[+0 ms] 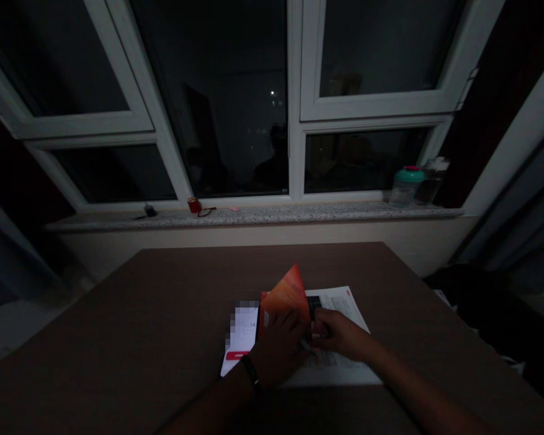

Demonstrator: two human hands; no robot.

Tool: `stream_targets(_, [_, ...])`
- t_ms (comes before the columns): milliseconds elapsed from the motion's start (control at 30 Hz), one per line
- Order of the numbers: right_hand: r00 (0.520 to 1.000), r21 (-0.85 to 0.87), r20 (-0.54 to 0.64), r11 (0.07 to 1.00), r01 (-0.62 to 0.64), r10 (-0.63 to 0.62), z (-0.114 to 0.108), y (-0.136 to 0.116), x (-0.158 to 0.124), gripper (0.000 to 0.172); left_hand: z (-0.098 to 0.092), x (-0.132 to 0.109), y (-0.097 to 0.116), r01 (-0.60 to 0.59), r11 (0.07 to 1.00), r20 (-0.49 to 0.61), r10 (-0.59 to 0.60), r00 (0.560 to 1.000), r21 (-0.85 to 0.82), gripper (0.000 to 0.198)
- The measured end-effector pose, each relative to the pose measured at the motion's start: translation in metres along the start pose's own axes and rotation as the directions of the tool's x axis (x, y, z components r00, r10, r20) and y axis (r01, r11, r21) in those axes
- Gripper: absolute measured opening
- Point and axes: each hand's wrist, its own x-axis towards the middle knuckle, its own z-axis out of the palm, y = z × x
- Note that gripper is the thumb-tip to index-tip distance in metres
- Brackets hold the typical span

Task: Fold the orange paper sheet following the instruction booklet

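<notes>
A home room — curtains (517, 223), a stone windowsill (254, 216) with bottles (406, 188).

Glossy card (286, 296) on a matt wood-look bench (118, 320)

The card's orange face is smooth and coated; the paper sheet (344, 308) under it is thin, white and matt. The bench top is brown laminate with a fine, dull grain. The phone (240, 335) has a smooth glass face. Behind, the sill (254, 216) is speckled polished stone, the window frames (294, 90) smooth white plastic, and the jar (403, 194) clear glass under a glossy teal lid (408, 175).
</notes>
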Motion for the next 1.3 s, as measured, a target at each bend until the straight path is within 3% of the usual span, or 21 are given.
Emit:
stream_targets(367, [0.997, 0.022, 0.034, 0.997, 0.07, -0.07, 0.001, 0.0, -0.004, 0.02, 0.005, -0.001, 0.0, -0.013, 1.0, -0.039, 0.013, 0.999, -0.008, 0.058])
stream_targets(633, [0.986, -0.087, -0.166, 0.996, -0.021, 0.006, 0.008, 0.001, 0.004, 0.017, 0.001, 0.0, -0.002, 0.062, 0.998, -0.026, -0.063, 0.998, -0.013, 0.055])
stream_targets(1000, [0.996, -0.025, -0.011, 0.996, 0.09, -0.091, 0.002, -0.001, -0.002, 0.019, -0.001, 0.002, 0.002, 0.068, 0.998, 0.003, -0.068, 0.998, -0.013, 0.053])
stream_targets(1300, [0.974, 0.085, 0.141, 0.983, 0.165, -0.176, -0.002, 0.002, -0.006, 0.026, -0.002, 0.0, 0.001, 0.055, 0.998, -0.007, -0.055, 0.998, 0.002, 0.053])
